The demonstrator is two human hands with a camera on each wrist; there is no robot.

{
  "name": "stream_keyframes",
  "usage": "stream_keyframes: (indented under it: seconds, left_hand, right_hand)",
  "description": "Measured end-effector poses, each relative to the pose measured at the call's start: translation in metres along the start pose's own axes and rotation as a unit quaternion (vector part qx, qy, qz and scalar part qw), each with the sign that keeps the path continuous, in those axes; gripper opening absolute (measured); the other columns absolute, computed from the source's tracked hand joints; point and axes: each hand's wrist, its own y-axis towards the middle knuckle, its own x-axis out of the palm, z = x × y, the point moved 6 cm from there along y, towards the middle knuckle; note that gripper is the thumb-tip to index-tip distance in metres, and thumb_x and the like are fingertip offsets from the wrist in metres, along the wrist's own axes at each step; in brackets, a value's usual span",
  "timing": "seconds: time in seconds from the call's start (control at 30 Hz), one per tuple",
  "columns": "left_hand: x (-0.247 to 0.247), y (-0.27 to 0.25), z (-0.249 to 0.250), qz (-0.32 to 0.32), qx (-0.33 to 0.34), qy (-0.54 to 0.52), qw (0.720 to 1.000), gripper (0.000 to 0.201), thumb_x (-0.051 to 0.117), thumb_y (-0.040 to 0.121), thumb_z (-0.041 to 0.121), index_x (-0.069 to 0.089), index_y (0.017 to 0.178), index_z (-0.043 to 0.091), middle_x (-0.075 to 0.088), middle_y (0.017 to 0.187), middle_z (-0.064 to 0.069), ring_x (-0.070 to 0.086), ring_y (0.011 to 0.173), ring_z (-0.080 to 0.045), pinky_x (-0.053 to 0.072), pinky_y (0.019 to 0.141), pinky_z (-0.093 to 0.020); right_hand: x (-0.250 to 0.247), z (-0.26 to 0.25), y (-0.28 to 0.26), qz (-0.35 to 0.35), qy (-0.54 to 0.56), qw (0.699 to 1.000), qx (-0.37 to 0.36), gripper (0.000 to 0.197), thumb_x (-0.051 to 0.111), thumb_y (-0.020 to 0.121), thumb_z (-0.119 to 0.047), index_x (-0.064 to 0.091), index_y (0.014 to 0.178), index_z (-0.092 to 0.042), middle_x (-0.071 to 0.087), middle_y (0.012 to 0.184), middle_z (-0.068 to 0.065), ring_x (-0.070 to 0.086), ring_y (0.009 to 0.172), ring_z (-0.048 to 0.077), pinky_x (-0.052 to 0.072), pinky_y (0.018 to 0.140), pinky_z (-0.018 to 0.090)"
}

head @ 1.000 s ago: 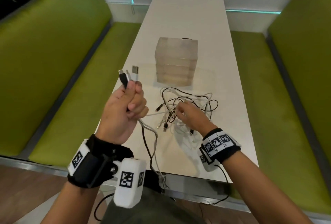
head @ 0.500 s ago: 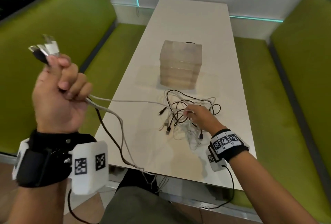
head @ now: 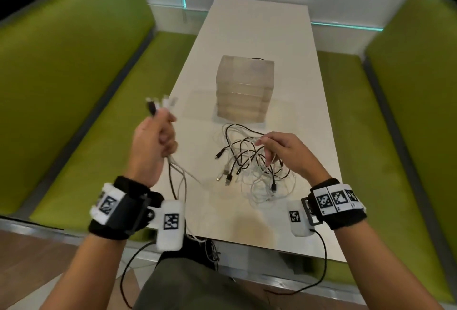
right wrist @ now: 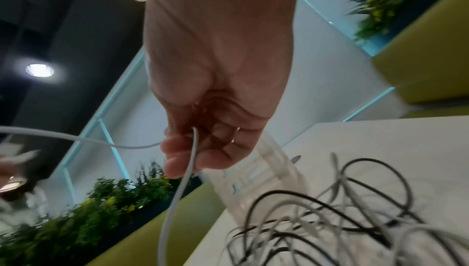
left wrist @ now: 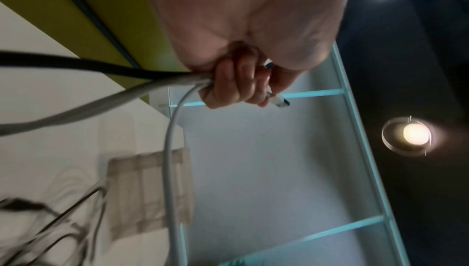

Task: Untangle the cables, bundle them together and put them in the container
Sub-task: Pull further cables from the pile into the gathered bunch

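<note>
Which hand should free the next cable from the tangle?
Right. The right hand is over the tangled pile of black and white cables, pinching a thin white cable. The left hand is full, gripping a bunch of plug ends.

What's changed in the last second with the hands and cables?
The left hand, gripping the plug ends, swung up and left, then came back down. The right hand lifted off the tangle, pinching a white cable. The container stayed put.
</note>
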Motion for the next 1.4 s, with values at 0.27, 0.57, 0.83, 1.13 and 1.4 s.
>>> stream_keyframes:
  seconds: [0.27,0.57,0.83,1.13,1.4]
  left_hand:
    - [0.082,-0.027,-0.05,-0.179,-0.031,0.263,0.948,0.028,0.062,0.091,0.027,0.05,0.066,0.027,0.043,0.042,0.019,0.039,0.039,0.0,0.029,0.043,-0.01]
    - [0.073,-0.022,-0.054,-0.159,-0.023,0.244,0.956,0.01,0.067,0.087,0.014,0.062,0.082,0.021,0.039,0.047,0.016,0.038,0.04,-0.001,0.029,0.044,-0.009]
    - [0.061,-0.016,-0.041,-0.069,-0.062,0.062,0.994,0.027,0.052,0.092,0.004,0.053,0.067,0.014,0.025,0.047,0.011,0.017,0.041,-0.007,0.016,0.039,-0.02]
    - [0.036,-0.024,0.007,-0.017,0.006,-0.052,0.998,0.015,0.053,0.078,0.012,0.046,0.065,0.011,0.021,0.043,0.011,0.008,0.043,-0.011,0.011,0.041,-0.022]
    - [-0.001,-0.018,0.029,0.052,0.036,-0.095,0.993,0.03,0.04,0.093,0.012,0.042,0.064,0.016,0.022,0.043,0.011,0.006,0.047,-0.013,0.008,0.043,-0.025]
  right_hand:
    - [0.027,-0.035,0.0,0.042,-0.015,0.997,-0.068,0.017,0.053,0.095,-0.017,0.069,0.087,-0.016,0.059,0.059,0.005,0.056,0.055,0.014,0.045,0.06,0.021]
    - [0.023,-0.04,-0.003,0.061,0.027,0.995,-0.081,0.018,0.053,0.096,-0.021,0.067,0.085,-0.017,0.056,0.057,0.003,0.054,0.054,0.017,0.047,0.062,0.033]
    - [0.035,-0.003,0.008,-0.03,-0.182,0.982,-0.039,0.022,0.06,0.091,-0.032,0.065,0.083,-0.012,0.063,0.074,0.006,0.052,0.065,0.014,0.045,0.065,0.034]
    - [0.033,0.044,0.024,0.0,-0.34,0.94,-0.012,0.03,0.05,0.095,-0.04,0.051,0.073,-0.02,0.051,0.077,-0.003,0.049,0.074,0.016,0.028,0.056,0.028]
    - [0.017,0.057,0.022,0.029,-0.328,0.944,0.003,0.012,0.058,0.09,-0.013,0.068,0.096,-0.011,0.059,0.099,0.002,0.057,0.097,0.02,0.035,0.068,0.027]
